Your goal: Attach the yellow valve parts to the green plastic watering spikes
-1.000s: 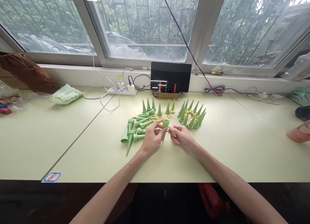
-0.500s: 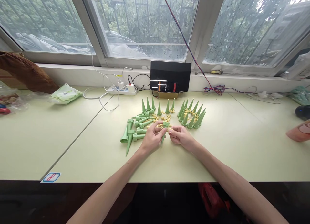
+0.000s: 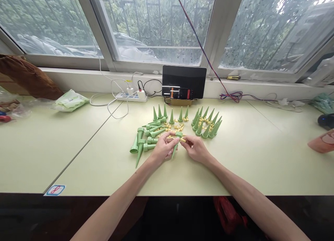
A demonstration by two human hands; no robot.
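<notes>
My left hand (image 3: 162, 149) grips a green cone-shaped spike (image 3: 175, 143), its wide end up and its tip pointing down toward me. My right hand (image 3: 196, 149) pinches a small yellow piece (image 3: 183, 139) against the side of the spike's wide end. Both hands hover just over the pale green table (image 3: 247, 157). Several green spikes (image 3: 146, 138) lie flat to the left of my hands. More green spikes (image 3: 206, 124) stand upright behind and to the right. Small yellow pieces (image 3: 177, 125) lie scattered among them.
A black box (image 3: 184, 81) with a phone (image 3: 182, 94) leaning on it stands at the window sill. A white power strip (image 3: 132, 96) with cables lies to its left. A green packet (image 3: 71, 100) and brown cloth (image 3: 28, 77) sit far left. Another person's hand (image 3: 322, 143) shows at the right edge.
The spike in my left hand has tilted, its tip now showing between my hands. My right hand has brought the yellow piece up to the spike's wide end.
</notes>
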